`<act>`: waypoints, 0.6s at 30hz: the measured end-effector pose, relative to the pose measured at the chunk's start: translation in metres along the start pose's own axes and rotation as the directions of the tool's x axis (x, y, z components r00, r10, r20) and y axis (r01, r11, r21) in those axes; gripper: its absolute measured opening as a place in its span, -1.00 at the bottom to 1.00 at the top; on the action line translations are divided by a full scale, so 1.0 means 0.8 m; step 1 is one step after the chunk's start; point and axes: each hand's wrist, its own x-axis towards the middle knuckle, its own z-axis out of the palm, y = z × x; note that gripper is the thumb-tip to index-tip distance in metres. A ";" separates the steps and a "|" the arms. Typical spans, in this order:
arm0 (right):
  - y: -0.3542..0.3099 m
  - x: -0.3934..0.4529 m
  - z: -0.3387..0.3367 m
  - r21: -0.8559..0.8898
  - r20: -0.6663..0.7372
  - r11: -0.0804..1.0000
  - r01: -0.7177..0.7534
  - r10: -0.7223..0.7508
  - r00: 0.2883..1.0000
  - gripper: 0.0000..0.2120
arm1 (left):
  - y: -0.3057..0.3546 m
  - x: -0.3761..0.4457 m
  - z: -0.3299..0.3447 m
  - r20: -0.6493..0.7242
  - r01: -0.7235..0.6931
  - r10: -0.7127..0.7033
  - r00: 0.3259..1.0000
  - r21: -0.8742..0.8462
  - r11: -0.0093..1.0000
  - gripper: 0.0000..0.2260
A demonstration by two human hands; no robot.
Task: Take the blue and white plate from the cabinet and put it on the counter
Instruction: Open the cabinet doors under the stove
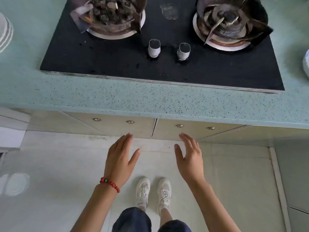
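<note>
- Hovering over the floor before the closed cabinet doors [192, 129]: left hand [121, 158] and right hand [189, 158], both spread flat, palms turned inward, gripping nothing.
- Wearing a red bead bracelet [110, 184] on the left wrist.
- Sitting above on the speckled green tabletop [150, 99]: black two-burner stove [100, 61].
- Peeking in at the tabletop's right edge: blue-and-white dish [306, 62], mostly cut off; identity as the task's plate not resolvable.
</note>
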 end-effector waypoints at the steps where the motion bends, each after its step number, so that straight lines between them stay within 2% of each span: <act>1: 0.000 0.011 0.011 0.177 -0.014 0.977 -0.118 0.122 0.992 -0.73 | 0.001 0.010 0.011 -0.050 0.049 -0.055 0.997 -0.114 0.992 -0.55; 3: -0.002 0.034 0.032 0.509 0.078 0.791 -0.340 0.350 0.933 -0.78 | 0.005 0.033 0.030 -0.086 0.170 -0.226 0.970 -0.421 0.891 -0.68; 4: -0.003 0.044 0.042 0.619 0.139 0.675 -0.401 0.408 0.902 -0.80 | 0.009 0.046 0.038 -0.048 0.235 -0.325 0.945 -0.592 0.771 -0.72; 6: -0.007 0.060 0.058 0.742 0.232 0.497 -0.450 0.439 0.868 -0.80 | 0.016 0.069 0.048 0.083 0.315 -0.460 0.884 -0.833 0.455 -0.77; 8: -0.013 0.072 0.068 0.824 0.275 0.354 -0.442 0.432 0.859 -0.80 | 0.022 0.088 0.054 0.177 0.322 -0.532 0.828 -0.927 0.192 -0.83; 10: -0.018 0.083 0.072 0.883 0.296 0.220 -0.415 0.425 0.856 -0.75 | 0.024 0.102 0.055 0.238 0.284 -0.532 0.813 -0.959 0.005 -0.86; 14: -0.026 0.100 0.077 0.925 0.358 -0.037 -0.378 0.415 0.836 -0.69 | 0.025 0.116 0.053 0.286 0.221 -0.442 0.850 -0.956 -0.195 -0.79; 18: -0.028 0.102 0.081 0.908 0.419 -0.213 -0.362 0.392 0.819 -0.69 | 0.026 0.119 0.051 0.337 0.232 -0.383 0.860 -0.927 -0.296 -0.72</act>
